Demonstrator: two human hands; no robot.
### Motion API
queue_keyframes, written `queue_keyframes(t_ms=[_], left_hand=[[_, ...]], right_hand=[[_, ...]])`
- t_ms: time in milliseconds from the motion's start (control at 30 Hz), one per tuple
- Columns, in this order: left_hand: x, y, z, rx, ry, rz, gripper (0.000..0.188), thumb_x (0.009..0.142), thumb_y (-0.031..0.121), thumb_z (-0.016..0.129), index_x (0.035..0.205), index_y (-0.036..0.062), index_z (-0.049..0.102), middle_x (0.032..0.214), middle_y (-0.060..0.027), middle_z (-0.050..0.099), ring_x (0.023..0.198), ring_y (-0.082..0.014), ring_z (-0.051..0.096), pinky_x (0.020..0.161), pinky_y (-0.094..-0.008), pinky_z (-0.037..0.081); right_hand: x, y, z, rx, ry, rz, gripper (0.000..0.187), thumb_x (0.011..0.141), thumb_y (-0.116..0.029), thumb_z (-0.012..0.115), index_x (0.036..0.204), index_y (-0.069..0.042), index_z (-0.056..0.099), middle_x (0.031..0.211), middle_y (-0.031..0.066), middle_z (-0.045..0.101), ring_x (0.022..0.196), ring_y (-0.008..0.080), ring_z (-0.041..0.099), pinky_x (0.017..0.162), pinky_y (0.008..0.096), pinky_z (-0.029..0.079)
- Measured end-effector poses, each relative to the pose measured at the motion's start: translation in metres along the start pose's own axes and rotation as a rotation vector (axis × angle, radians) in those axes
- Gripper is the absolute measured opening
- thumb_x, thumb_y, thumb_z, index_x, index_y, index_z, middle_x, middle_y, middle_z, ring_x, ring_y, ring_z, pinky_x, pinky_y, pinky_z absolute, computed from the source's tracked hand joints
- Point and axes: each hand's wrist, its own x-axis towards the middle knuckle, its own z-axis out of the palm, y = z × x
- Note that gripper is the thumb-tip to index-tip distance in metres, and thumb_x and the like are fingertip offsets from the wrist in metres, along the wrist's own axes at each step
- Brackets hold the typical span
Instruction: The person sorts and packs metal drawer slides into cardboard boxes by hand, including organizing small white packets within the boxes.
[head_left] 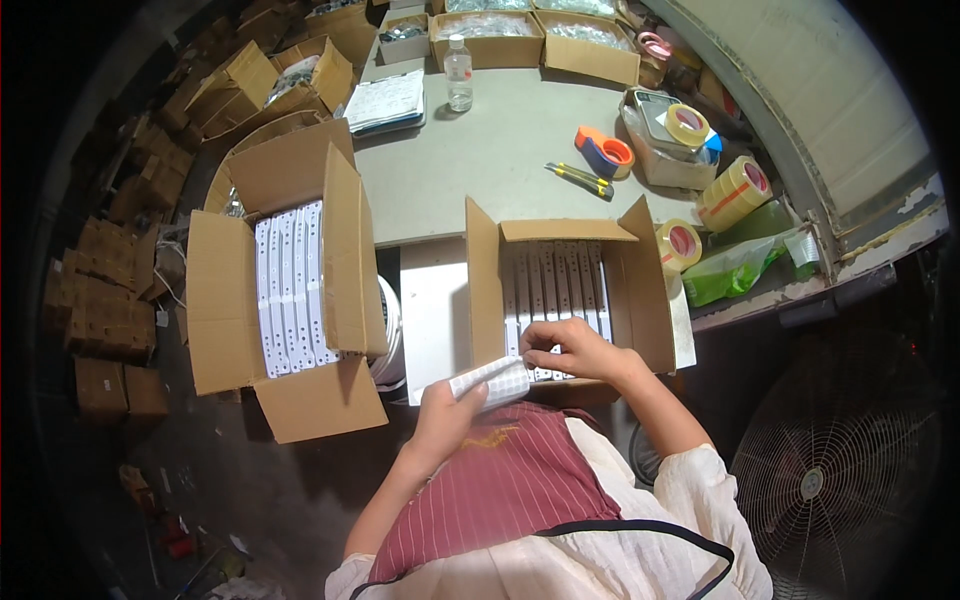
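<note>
My left hand (447, 412) is closed around a curled white sheet of small labels (500, 386), thumb on top. Just beyond the sheet's right end, my right hand (575, 350) has its fingers pinched together; whatever lies between the fingertips is too small to make out. Both hands are at the near side of an open cardboard box (640, 310). Inside that box, several flat white pieces with rows of dark holes (555, 275) stand on edge, side by side. My right hand covers part of their near ends.
A second open carton (225, 310) to the left holds similar white pieces (290, 290). On the table (480, 170) are a bottle (458, 75), papers (385, 102), yellow cutters (580, 180), an orange-and-blue tape dispenser (605, 150) and tape rolls (735, 192). A large fan (810, 485) stands at right.
</note>
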Motion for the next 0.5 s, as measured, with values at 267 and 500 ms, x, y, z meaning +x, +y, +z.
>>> queue_keyframes(t_ms=[267, 500], left_hand=[[0.000, -0.003, -0.003, 0.148, 0.037, 0.078, 0.028, 0.094, 0.005, 0.058, 0.119, -0.0079, 0.064, 0.102, -0.0074, 0.070, 0.092, -0.0118, 0.062, 0.082, -0.0274, 0.051], [0.002, -0.014, -0.008, 0.325, 0.096, 0.186, 0.028, 0.092, 0.006, 0.059, 0.116, -0.0059, 0.066, 0.095, -0.0095, 0.072, 0.087, -0.0109, 0.063, 0.078, -0.0280, 0.051]], right_hand=[[0.019, 0.040, 0.006, 0.361, 0.105, 0.093, 0.016, 0.082, -0.013, 0.068, 0.091, 0.000, 0.067, 0.082, 0.0092, 0.068, 0.078, 0.0182, 0.065, 0.074, 0.0320, 0.052], [0.026, 0.157, -0.056, -0.933, -0.045, 0.657, 0.023, 0.077, -0.020, 0.062, 0.091, -0.002, 0.069, 0.098, 0.0180, 0.068, 0.103, 0.0356, 0.062, 0.093, 0.0488, 0.047]])
